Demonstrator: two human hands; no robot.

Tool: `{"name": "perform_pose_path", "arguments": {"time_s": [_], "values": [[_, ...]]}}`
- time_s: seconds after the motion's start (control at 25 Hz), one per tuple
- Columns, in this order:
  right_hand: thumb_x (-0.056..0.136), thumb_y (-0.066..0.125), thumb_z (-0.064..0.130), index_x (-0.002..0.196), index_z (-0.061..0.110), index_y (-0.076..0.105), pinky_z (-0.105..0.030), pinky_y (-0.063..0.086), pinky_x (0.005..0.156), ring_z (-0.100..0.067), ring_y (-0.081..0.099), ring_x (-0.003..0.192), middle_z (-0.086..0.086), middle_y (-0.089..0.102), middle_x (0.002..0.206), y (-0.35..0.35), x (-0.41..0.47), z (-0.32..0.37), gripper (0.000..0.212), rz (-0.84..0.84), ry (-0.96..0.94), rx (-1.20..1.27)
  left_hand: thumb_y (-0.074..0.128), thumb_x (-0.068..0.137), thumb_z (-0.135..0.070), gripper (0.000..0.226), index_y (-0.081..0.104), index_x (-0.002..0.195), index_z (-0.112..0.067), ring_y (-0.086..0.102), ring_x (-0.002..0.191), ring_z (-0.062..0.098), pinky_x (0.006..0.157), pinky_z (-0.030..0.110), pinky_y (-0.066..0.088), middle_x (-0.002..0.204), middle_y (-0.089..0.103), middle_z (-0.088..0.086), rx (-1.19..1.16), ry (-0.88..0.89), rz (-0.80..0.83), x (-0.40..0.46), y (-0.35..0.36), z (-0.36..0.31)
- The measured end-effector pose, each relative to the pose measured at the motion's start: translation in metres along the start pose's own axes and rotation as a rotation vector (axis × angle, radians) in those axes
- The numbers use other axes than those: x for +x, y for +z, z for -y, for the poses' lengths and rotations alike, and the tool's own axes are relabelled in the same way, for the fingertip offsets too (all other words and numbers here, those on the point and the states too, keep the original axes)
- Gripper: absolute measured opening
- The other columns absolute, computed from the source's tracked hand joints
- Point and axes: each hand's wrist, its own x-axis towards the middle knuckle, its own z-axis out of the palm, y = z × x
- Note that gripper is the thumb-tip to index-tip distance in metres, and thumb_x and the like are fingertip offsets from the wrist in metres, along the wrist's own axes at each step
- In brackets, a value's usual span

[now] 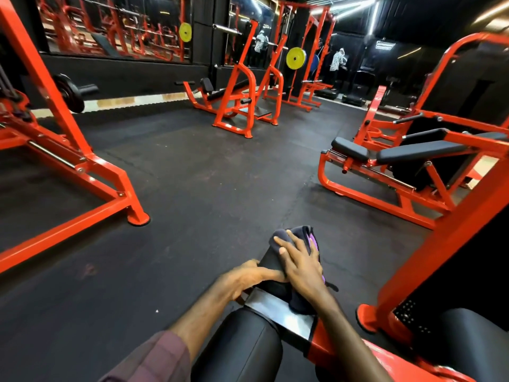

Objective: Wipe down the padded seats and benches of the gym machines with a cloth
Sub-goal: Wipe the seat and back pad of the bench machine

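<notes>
Roller pad [271, 267], long axis running away from me: my right hand [298, 267] presses the dark cloth [298, 234] flat-fingered on its far end, my left hand [249, 275] grips its near left side.

The left forearm wears a maroon checked sleeve [154, 359] pushed up toward the elbow. The right arm [347, 334] is bare, with no sleeve in view.

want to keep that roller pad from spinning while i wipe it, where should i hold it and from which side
Hold the black roller pad at its near end, beside the metal bracket, coming from the left. The right hand presses the cloth over the top and far end, so the left flank is bare. The left hand already rests there; a wrapped grip would likely suit its round shape.
</notes>
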Motion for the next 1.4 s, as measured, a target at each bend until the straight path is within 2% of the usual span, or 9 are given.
{"name": "perform_pose_path", "arguments": {"time_s": [0.24,0.44,0.56,0.68,0.84,1.0,1.08,1.24,1.4], "values": [[0.11,0.032,0.051,0.143,0.055,0.051,-0.07,0.022,0.118,-0.037,0.008,0.157,0.021,0.024,0.169,-0.021,0.053,0.03,0.039,0.068,0.191,-0.106,0.091,0.035,-0.075,0.135,0.04,0.145,-0.015,0.063,0.121,0.023,0.105,0.043,0.053,0.136,0.062,0.004,0.249,-0.021,-0.219,-0.002,0.02,-0.012],[0.105,0.024,0.062,0.147,0.052,0.051,-0.055,0.015,0.127,-0.015,-0.001,0.158,0.026,0.028,0.163,-0.013,0.006,0.008,0.051,0.03,-0.036,-0.078,0.078,0.06,-0.072,0.097,0.043,0.132,-0.017,0.059,0.118,0.034,0.102,0.054,0.031,0.133,0.056,0.008,0.886,0.16,-0.618,-0.016,0.064,-0.022],[0.111,0.033,0.049,0.144,0.053,0.053,-0.065,0.022,0.122,-0.026,0.006,0.157,0.024,0.027,0.166,-0.026,0.038,0.021,0.038,0.05,0.119,-0.048,0.075,0.044,-0.089,0.12,0.041,0.139,-0.023,0.054,0.131,0.031,0.108,0.059,0.029,0.14,0.051,0.004,0.815,0.159,-0.426,-0.014,0.033,-0.019],[0.11,0.036,0.049,0.143,0.054,0.053,-0.068,0.023,0.12,-0.033,0.01,0.157,0.023,0.027,0.167,-0.016,0.036,0.032,0.037,0.02,0.137,-0.101,0.088,0.054,-0.078,0.117,0.044,0.15,-0.027,0.059,0.127,0.019,0.109,0.045,0.049,0.147,0.056,0.0,0.257,0.125,-0.171,-0.005,-0.002,0.001],[0.111,0.037,0.05,0.145,0.056,0.051,-0.059,0.023,0.124,-0.02,0.003,0.159,0.028,0.028,0.166,-0.004,-0.01,0.012,0.038,-0.05,0.008,-0.039,0.094,0.046,-0.076,0.093,0.073,0.122,-0.027,0.074,0.109,0.022,0.107,0.055,0.054,0.11,0.08,-0.004,0.063,-0.029,0.021,0.007,-0.004,0.01],[0.11,0.035,0.049,0.143,0.054,0.052,-0.068,0.024,0.119,-0.033,0.008,0.158,0.024,0.026,0.166,-0.021,0.04,0.022,0.037,-0.018,0.176,0.017,0.098,0.028,-0.076,0.12,0.063,0.13,-0.023,0.075,0.101,0.016,0.085,0.043,0.062,0.112,0.077,-0.004,0.072,-0.019,-0.097,0.014,0.005,0.005],[0.11,0.032,0.048,0.147,0.053,0.048,-0.065,0.023,0.12,-0.037,0.012,0.156,0.019,0.023,0.169,-0.022,0.044,0.021,0.04,-0.021,0.227,0.025,0.096,0.028,-0.076,0.129,0.051,0.135,-0.019,0.072,0.109,0.018,0.096,0.046,0.059,0.121,0.071,-0.003,0.177,-0.01,-0.22,0.008,0.02,-0.004],[0.105,0.023,0.062,0.152,0.05,0.045,-0.054,0.007,0.128,-0.021,0.002,0.162,0.019,0.022,0.17,0.009,-0.01,-0.008,0.054,-0.042,-0.02,0.02,0.076,0.066,-0.065,0.086,0.039,0.13,-0.021,0.056,0.125,0.034,0.101,0.052,0.035,0.135,0.052,0.006,0.854,0.102,-0.613,-0.013,0.061,-0.02],[0.109,0.028,0.055,0.148,0.05,0.051,-0.056,0.011,0.127,-0.025,0.01,0.16,0.015,0.027,0.169,-0.016,0.036,0.0,0.046,-0.018,0.087,0.041,0.07,0.044,-0.093,0.117,0.042,0.135,-0.025,0.054,0.127,0.033,0.102,0.054,0.035,0.134,0.05,0.003,0.861,0.151,-0.516,-0.015,0.048,-0.013]]}}
